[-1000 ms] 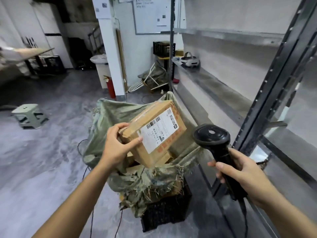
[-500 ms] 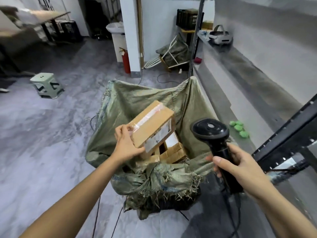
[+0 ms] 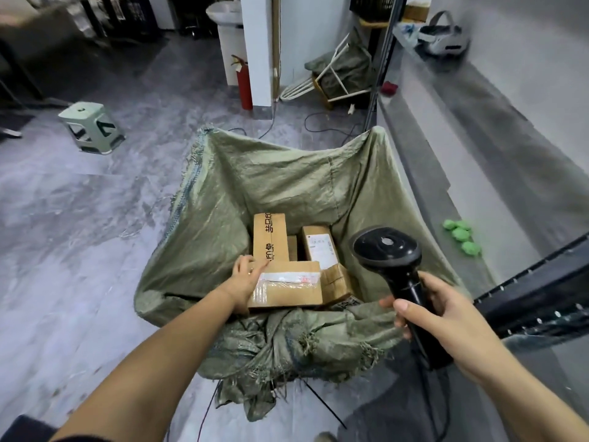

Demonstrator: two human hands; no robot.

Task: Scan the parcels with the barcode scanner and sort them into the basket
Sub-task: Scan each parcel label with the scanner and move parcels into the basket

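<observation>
A basket lined with a green woven sack stands on the floor in front of me. Inside it, a brown cardboard parcel with clear tape lies flat on top of other parcels. My left hand holds its left end, fingers over the top edge. Behind it lie a long box with printed characters and a box with a white label. To the right of the basket, my right hand grips the handle of a black barcode scanner, head upward, above the sack's right rim.
A metal shelf frame crosses at the right, with a grey ledge behind it carrying green balls and a headset. A green stool and a red extinguisher stand on the floor beyond. Cables run under the basket.
My left hand lowered the parcel from mid-air into the basket, where it now lies flat on the others. The view tipped downward. The scanner stayed in my right hand.
</observation>
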